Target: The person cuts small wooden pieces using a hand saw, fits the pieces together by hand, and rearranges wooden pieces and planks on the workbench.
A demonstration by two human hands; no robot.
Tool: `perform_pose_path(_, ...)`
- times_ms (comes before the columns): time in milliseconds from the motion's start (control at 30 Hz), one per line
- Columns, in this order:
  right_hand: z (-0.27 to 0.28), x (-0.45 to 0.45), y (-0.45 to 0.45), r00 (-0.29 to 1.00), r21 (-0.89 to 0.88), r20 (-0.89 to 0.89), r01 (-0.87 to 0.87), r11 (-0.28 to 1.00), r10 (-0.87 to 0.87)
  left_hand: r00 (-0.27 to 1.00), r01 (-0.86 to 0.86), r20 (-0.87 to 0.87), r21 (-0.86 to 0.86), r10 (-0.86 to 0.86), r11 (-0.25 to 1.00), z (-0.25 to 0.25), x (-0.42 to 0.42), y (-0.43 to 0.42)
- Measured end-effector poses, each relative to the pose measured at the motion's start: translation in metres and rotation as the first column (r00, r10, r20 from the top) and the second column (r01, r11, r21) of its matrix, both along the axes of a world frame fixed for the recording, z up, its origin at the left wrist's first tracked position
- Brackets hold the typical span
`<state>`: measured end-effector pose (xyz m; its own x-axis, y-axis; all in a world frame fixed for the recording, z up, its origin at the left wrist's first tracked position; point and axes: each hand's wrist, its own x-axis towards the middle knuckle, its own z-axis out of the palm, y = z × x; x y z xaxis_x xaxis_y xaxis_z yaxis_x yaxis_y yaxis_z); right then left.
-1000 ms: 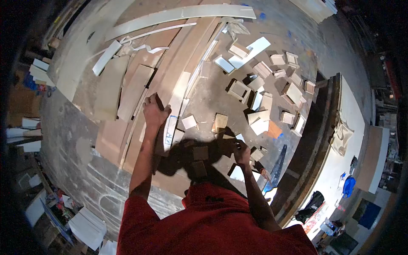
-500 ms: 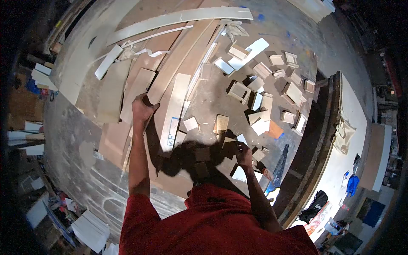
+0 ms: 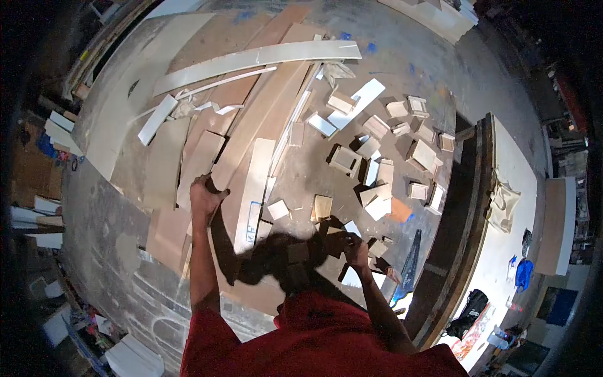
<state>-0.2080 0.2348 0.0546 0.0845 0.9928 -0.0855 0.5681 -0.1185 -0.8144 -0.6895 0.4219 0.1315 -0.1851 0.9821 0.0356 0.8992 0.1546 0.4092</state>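
My left hand [image 3: 207, 198] reaches onto the boards, its thumb and fingers apart at the lower end of a short brown board [image 3: 202, 154]. Beside that hand runs a long wooden plank [image 3: 254, 132]. A pale board with blue marking [image 3: 256, 188] lies to its right. My right hand [image 3: 357, 251] is closed in a pinch, in deep shadow; what its fingers hold cannot be made out. Just left of those fingers is a small shaded wood piece [image 3: 335, 241]. A square wooden block [image 3: 321, 207] lies a little farther off.
Several small wooden box-like pieces [image 3: 345, 159] are scattered at the right. A handsaw [image 3: 411, 267] lies right of my right hand. Beyond a dark gap stands a white-topped bench [image 3: 502, 251] with a cloth [image 3: 504, 204] on it. A long white strip [image 3: 257, 63] crosses the planks.
The whole view has shifted, so the boards and pieces appear lower in the picture. Both hands keep nearly the same place relative to the wood.
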Motion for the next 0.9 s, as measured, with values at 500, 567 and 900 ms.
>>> perform_pose_path(500, -0.013, 0.002, -0.003, 1.000, -0.013, -0.004, -0.003, 1.000, 0.003, 0.977, -0.026, 0.202, -0.192, 0.065, 0.981, 0.006, 0.003, 0.001)
perform_pose_path(567, -0.015, 0.005, -0.005, 0.997, 0.010, 0.071, -0.035, 0.999, 0.035, 0.964, -0.017, 0.257, -0.203, 0.070, 0.979, 0.003, 0.005, -0.003)
perform_pose_path(900, 0.007, -0.003, -0.002, 0.993, -0.066, 0.115, -0.021, 0.998, 0.028, 0.783, 0.170, 0.622, -0.193, -0.014, 0.966, 0.004, 0.000, -0.012)
